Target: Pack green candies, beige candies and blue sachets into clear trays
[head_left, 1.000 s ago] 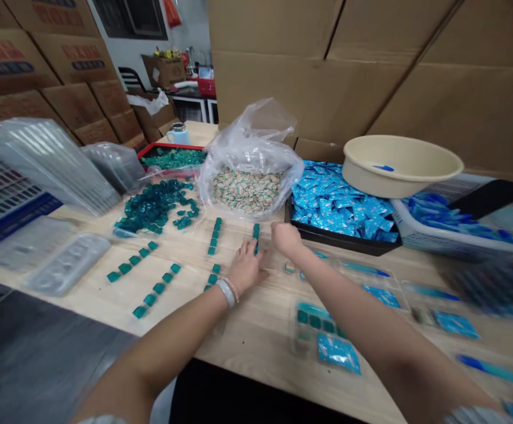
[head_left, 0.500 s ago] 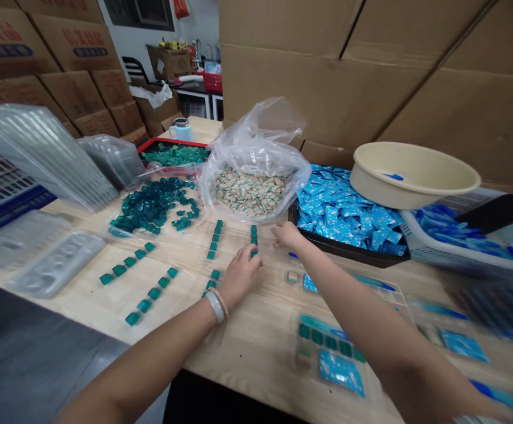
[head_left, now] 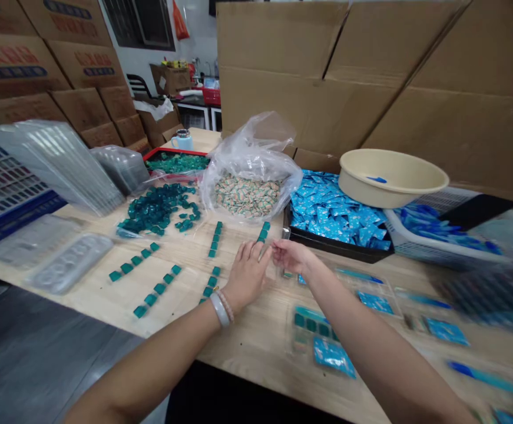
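Note:
My left hand (head_left: 248,274), with a white band and a beaded bracelet at the wrist, lies over the near end of a short row of teal blocks (head_left: 264,231). Its fingers are stretched forward and hide the row's lower part. Close beside it, my right hand (head_left: 291,254) has its fingertips pinched together, almost touching the left fingers; what they hold is hidden. More teal blocks (head_left: 215,238) stand in rows to the left. Below my right forearm, a clear tray (head_left: 292,344) holds teal blocks, a blue sachet (head_left: 333,355) and a blue stick-like piece.
Behind the hands are loose teal blocks (head_left: 152,207), a plastic bag (head_left: 212,191) of small wrapped pieces and a black tray (head_left: 327,242) of blue sachets. A cream basin (head_left: 393,191) and white basket (head_left: 419,238) stand right. Stacked clear trays (head_left: 62,165) stand left.
My left hand has moved slightly forward along the row, which now slants to the right. My right hand has come closer to the left one. The camera view has shifted a little.

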Action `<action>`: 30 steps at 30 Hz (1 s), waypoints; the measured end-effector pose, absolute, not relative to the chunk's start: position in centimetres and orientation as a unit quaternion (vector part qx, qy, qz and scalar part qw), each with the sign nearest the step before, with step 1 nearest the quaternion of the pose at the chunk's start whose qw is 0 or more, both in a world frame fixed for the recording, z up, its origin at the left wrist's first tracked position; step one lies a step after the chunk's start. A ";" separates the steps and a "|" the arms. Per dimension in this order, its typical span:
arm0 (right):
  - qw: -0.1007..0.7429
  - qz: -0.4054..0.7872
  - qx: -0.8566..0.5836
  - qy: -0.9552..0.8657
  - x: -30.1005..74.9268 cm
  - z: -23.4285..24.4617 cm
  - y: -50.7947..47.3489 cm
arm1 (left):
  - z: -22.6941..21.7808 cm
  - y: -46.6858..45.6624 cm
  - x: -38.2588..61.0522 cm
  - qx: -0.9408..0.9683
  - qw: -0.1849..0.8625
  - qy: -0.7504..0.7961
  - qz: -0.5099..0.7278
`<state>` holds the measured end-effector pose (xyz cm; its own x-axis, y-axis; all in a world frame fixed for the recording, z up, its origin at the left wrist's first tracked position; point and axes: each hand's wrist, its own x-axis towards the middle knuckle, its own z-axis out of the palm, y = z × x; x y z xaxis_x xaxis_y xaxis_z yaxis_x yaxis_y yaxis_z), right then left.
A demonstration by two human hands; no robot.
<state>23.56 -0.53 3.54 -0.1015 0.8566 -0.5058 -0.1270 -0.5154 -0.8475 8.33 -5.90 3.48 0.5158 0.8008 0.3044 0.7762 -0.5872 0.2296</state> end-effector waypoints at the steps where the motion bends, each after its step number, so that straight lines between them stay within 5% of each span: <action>1: 0.371 0.682 -0.552 -0.305 23.4 3.8 -0.9 | 3.7 -5.9 8.5 0.868 0.026 0.460 0.187; 10: 0.454 0.706 -0.510 -0.189 21.6 5.0 -3.1 | 4.6 -6.7 7.9 0.879 0.032 0.434 0.194; 20: 0.528 0.664 -0.486 -0.210 20.6 6.0 -3.7 | 5.5 -6.4 7.7 0.834 0.158 0.434 0.300; 30: 0.557 0.621 -0.487 -0.258 19.8 6.1 -4.5 | 7.1 -4.7 8.3 0.864 0.105 0.440 0.222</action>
<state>19.83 -4.51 6.07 0.0945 0.9433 -0.3182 -0.4406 -0.2471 -0.8631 8.31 -4.67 7.12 0.5135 0.8074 0.2905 0.7139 -0.5898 0.3774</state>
